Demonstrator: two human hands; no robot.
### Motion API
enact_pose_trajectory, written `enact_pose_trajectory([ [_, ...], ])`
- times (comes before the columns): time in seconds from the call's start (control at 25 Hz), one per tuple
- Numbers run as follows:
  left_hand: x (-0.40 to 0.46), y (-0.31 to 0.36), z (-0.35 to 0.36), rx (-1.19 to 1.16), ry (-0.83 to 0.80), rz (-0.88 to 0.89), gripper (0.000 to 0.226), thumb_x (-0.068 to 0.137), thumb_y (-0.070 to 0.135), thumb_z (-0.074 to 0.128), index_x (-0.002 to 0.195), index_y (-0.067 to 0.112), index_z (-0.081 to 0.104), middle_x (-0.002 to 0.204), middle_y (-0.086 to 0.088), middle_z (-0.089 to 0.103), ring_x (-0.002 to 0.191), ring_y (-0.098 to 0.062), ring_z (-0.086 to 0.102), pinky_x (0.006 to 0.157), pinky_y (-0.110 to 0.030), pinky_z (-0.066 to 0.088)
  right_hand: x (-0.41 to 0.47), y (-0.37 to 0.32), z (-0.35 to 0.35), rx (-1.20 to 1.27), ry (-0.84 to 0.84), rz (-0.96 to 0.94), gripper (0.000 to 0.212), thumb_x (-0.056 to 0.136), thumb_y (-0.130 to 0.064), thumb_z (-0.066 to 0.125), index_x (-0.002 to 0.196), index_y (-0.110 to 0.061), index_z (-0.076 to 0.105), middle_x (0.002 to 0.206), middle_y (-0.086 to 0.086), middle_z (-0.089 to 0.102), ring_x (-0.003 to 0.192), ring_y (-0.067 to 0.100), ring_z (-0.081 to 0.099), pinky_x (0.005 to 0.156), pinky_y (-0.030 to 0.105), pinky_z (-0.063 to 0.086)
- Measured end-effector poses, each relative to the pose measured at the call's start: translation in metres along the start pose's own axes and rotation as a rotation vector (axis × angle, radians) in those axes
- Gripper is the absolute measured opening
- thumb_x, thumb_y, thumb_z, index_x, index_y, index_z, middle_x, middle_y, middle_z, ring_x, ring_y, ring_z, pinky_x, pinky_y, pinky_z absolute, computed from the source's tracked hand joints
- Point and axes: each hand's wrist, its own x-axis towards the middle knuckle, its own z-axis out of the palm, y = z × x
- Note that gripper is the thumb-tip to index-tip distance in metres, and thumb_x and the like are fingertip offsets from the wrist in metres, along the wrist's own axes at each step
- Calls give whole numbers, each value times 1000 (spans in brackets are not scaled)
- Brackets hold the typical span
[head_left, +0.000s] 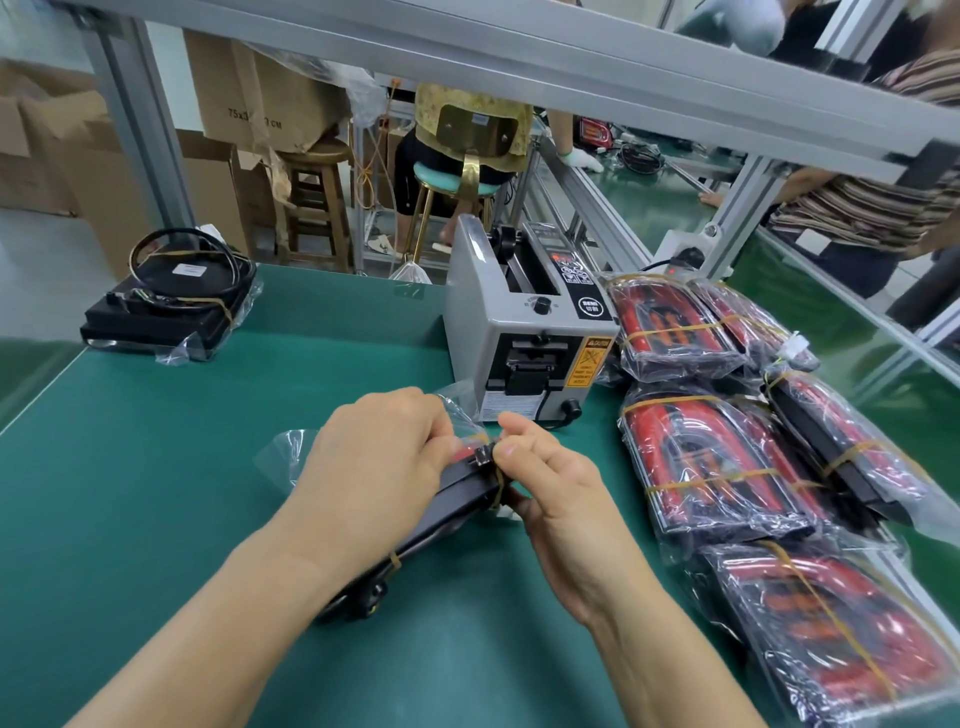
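Just in front of the grey tape dispenser (524, 332), the left hand (374, 467) grips the black unit (460, 496) and its clear bag (284, 447); the right hand (561, 499) pinches the unit's end.

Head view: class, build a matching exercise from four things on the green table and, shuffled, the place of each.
1 tape dispenser
2 cabled black unit
3 red bagged packs
4 black pack

a far left corner
b in left hand and right hand
c piled on the right
d middle, behind the hands

Pairs: 1-d, 2-a, 3-c, 4-b
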Motion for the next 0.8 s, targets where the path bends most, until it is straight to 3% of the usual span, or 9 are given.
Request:
enact_pose_trajectory([
  [0.16, -2, -4, 1, -62, 43, -17, 17, 89, 32, 61, 75, 23, 59, 61, 11, 47, 65, -11, 45, 64, -28, 31, 0, -5, 3, -63, 8, 3, 13, 70, -25, 65, 59, -19, 67, 120, -11, 60, 128, -11, 40, 104, 39, 37],
  [0.32, 0, -4, 3, -123, 56, -53, 14, 86, 28, 65, 73, 26, 60, 57, 14, 47, 60, -2, 45, 61, -28, 28, 3, -4, 0, -130, -7, -13, 29, 85, -11, 67, 57, -21, 66, 126, -8, 56, 119, -19, 41, 93, 32, 40],
  [0.56, 2, -4, 5, -124, 60, -72, 18, 85, 26, 65, 70, 29, 58, 60, 16, 50, 65, -6, 47, 65, -29, 37, 7, -4, -6, -136, -57, -7, 29, 87, -8, 63, 60, -19, 65, 123, -6, 61, 120, -21, 38, 94, 26, 38],
  [0.72, 2, -5, 6, -119, 69, -77, 18, 85, 26, 65, 69, 28, 58, 60, 16, 51, 65, -8, 48, 66, -29, 38, 9, -6, -5, -222, -50, -28, 28, 85, -10, 65, 59, -21, 67, 126, -1, 59, 116, -22, 41, 80, 12, 36],
  [0.8, 3, -4, 6, -114, 70, -81, 17, 85, 27, 65, 69, 28, 59, 62, 16, 52, 69, -13, 50, 67, -30, 40, 9, -6, -5, -303, -24, -63, 32, 84, -12, 67, 55, -25, 68, 128, -5, 55, 110, -24, 42, 80, 12, 36],
])
